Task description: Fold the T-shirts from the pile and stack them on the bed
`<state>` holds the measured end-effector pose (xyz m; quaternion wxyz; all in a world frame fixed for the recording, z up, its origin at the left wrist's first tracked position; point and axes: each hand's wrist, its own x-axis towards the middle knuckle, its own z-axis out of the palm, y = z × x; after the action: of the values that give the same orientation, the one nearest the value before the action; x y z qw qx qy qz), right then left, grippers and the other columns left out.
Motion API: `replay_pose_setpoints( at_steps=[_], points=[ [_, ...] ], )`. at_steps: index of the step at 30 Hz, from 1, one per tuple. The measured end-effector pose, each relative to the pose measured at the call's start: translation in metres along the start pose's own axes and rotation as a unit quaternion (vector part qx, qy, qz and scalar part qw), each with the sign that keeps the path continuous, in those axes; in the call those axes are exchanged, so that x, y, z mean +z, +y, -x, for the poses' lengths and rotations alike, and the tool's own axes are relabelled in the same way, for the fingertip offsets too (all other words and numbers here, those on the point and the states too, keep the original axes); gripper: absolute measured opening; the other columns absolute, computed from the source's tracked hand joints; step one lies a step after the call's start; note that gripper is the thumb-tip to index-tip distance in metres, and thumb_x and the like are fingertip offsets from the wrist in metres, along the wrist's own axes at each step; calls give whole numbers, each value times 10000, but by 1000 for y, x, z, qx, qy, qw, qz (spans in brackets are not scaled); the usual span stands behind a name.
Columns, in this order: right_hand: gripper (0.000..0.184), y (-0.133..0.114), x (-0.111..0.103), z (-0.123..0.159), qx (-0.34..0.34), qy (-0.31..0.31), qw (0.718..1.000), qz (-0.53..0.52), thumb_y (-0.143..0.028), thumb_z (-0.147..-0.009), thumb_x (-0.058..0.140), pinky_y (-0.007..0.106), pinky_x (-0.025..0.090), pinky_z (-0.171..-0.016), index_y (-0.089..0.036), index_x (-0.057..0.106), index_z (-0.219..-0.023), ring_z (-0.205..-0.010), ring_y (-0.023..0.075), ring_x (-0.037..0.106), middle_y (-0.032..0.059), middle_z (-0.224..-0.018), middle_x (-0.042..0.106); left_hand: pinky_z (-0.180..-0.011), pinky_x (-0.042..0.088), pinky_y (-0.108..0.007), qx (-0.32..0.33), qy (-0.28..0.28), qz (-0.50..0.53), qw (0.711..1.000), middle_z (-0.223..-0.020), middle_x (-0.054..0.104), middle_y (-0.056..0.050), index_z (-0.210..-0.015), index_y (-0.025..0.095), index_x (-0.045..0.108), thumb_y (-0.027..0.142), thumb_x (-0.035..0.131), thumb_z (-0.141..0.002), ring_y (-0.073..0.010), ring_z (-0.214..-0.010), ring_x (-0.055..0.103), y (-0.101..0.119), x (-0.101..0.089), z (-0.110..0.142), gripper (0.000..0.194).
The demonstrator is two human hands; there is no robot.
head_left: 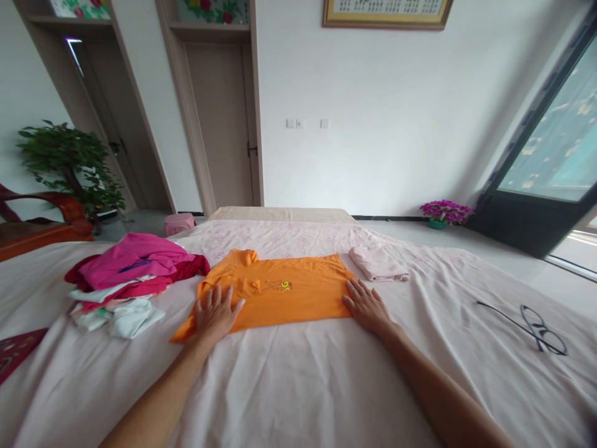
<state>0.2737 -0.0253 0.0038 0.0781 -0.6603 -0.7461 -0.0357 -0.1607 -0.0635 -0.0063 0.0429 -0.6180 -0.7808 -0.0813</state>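
Observation:
An orange T-shirt (298, 305) with a small yellow and dark print lies spread sideways on the pale pink sheet (289, 386), one long edge toward me. My left hand (217, 314) rests flat on its left part, near the sleeve, fingers spread. At the shirt's right end, my right hand (368, 305) lies flat with its fingertips on the fabric. Neither hand grips anything. Just beyond my right hand is a folded pale pink garment (379, 264).
A heap of pink, red and white clothes (135, 267) sits on the left. Eyeglasses (541, 333) lie on the right, and a dark red item (18, 351) is at the left edge. Beyond the sheet are a pink stool (180, 223) and a flowerpot (438, 224).

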Motion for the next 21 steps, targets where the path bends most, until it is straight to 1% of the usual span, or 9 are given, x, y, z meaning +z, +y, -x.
replay_pose_setpoints(
  at_steps=[3,6,13,16,21],
  points=[
    [595,-1,1,1,41,-3,999,2,-494,-982,284,507,191,-1161,-210,353,-1501,-1464,263,209,81,-1578,285,-1096,195,-630,-7,12,1,1000,-1541,342,-196,-1492,204,366,617,302,-911,-379,-1419,282,-3,0,2,716],
    [608,-2,4,0,65,-5,998,5,-493,-982,262,489,192,-1161,-193,341,-1505,-1458,261,224,83,-1582,275,-1097,199,-620,-12,22,0,1000,-1530,359,-199,-1485,202,381,606,290,-917,-376,-1418,286,-4,-1,4,703],
    [581,3,11,-6,72,3,997,18,-471,-985,243,464,181,-1159,-216,340,-1498,-1440,240,255,66,-1578,294,-1110,202,-593,-15,23,-11,1000,-1527,368,-188,-1485,209,380,588,308,-925,-359,-1420,291,-5,-8,11,680],
    [575,1,9,-6,75,7,997,21,-475,-982,245,450,183,-1157,-227,346,-1491,-1421,229,288,62,-1572,305,-1108,215,-581,-18,27,-15,999,-1519,385,-183,-1483,220,384,585,314,-927,-356,-1410,309,-4,-10,13,669],
    [568,-2,3,-3,68,8,997,20,-467,-979,242,446,203,-1148,-222,370,-1475,-1419,231,290,57,-1560,331,-1110,212,-574,-16,34,-15,999,-1519,387,-177,-1478,226,396,576,319,-928,-355,-1407,317,-4,-9,14,656]
  ],
)
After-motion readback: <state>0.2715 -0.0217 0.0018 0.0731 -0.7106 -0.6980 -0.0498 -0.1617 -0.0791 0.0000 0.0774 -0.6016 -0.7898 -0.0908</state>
